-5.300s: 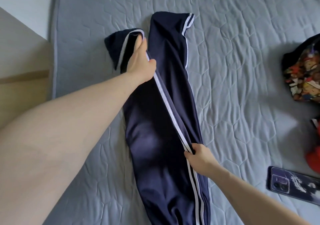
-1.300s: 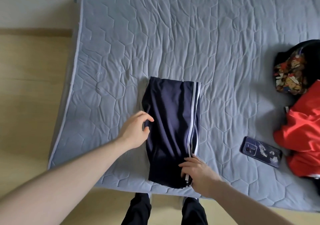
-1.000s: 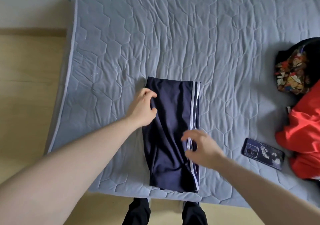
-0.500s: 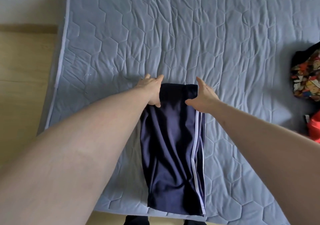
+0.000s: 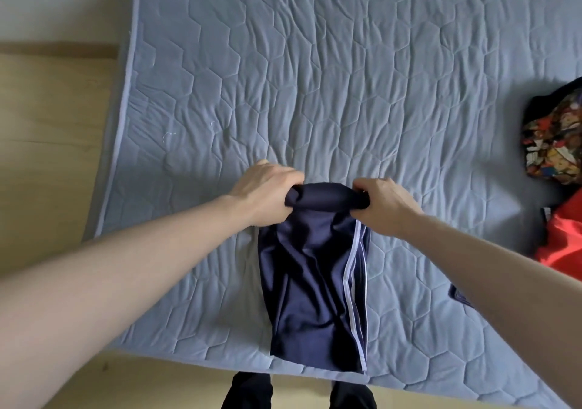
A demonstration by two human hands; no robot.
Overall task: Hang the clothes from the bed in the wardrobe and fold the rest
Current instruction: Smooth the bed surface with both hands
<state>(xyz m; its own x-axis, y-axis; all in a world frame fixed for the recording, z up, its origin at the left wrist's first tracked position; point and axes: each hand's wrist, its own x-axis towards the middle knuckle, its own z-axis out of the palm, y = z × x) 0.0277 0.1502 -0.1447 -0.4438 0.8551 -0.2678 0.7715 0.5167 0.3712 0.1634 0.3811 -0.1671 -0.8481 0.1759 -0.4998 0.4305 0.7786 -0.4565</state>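
Observation:
Navy track trousers (image 5: 310, 289) with white side stripes lie folded lengthwise on the grey quilted bed (image 5: 315, 87), reaching its near edge. The far end is curled over into a small roll. My left hand (image 5: 267, 193) grips the roll's left end with fingers curled round it. At the right end my right hand (image 5: 382, 202) grips the same roll, thumb under and fingers over.
A patterned black garment (image 5: 554, 144) and a red garment (image 5: 563, 241) lie at the bed's right edge. A corner of a dark phone (image 5: 458, 295) peeks out beside my right forearm. Wooden floor (image 5: 47, 156) runs along the left and near sides, with my dark trouser legs (image 5: 248, 391) below.
Both hands moved from the middle of the folded trousers to the far end, took hold of it and curled it toward me into a roll.

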